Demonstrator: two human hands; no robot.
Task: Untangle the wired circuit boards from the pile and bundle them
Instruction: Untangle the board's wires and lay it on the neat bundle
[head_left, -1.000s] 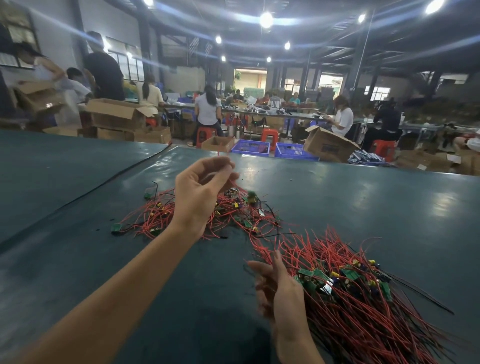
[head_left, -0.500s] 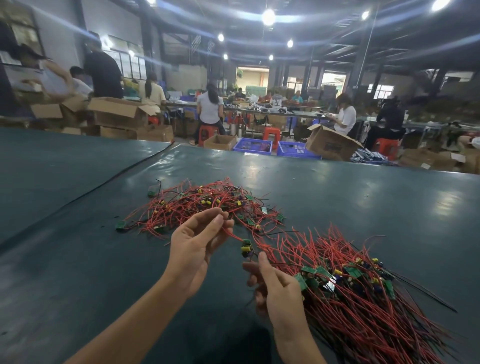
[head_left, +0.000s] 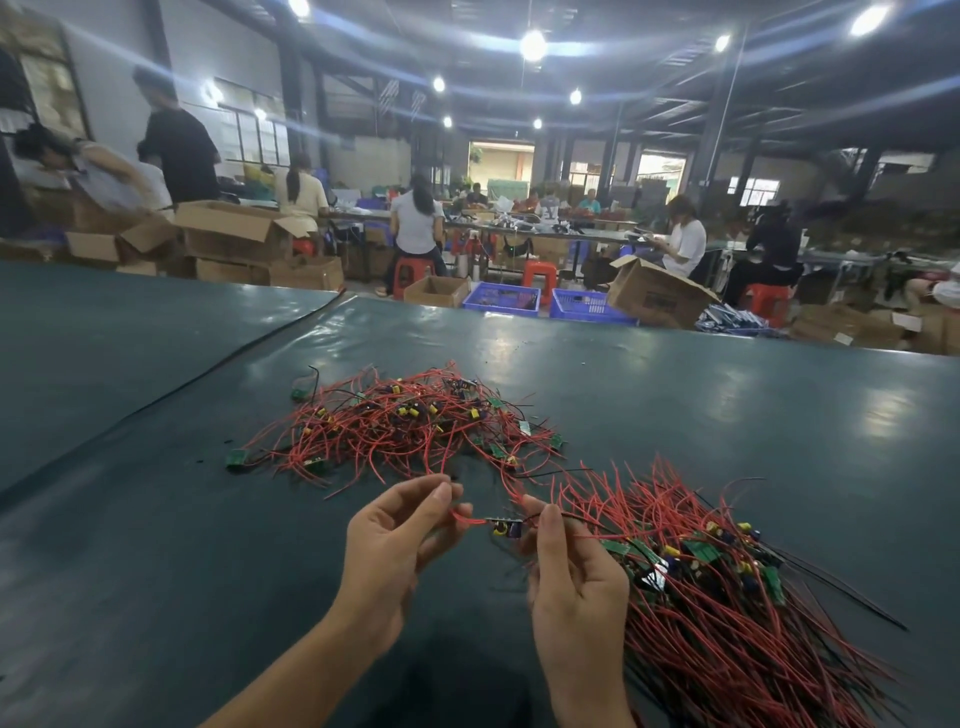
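**One wired board held between two hands**

Nearest, the left hand (head_left: 387, 551) and right hand (head_left: 571, 582) hang just above the dark green counter (head_left: 156, 571). The left grip is closed to a thumb-and-forefinger pinch on the red wire (head_left: 464, 518) of a small green circuit board (head_left: 504, 526). The right grip pinches the black wire (head_left: 532, 518) at the board's right end. The board hangs between the hands, off the counter.

Just right of the right hand lies a sheaf of red-wired boards (head_left: 727, 597), its wires roughly aligned. Farther, left of centre, lies the tangled pile of red-wired boards (head_left: 405, 421). Beyond the counter's far edge stand blue plastic crates (head_left: 501, 300) and cardboard boxes (head_left: 654, 299).
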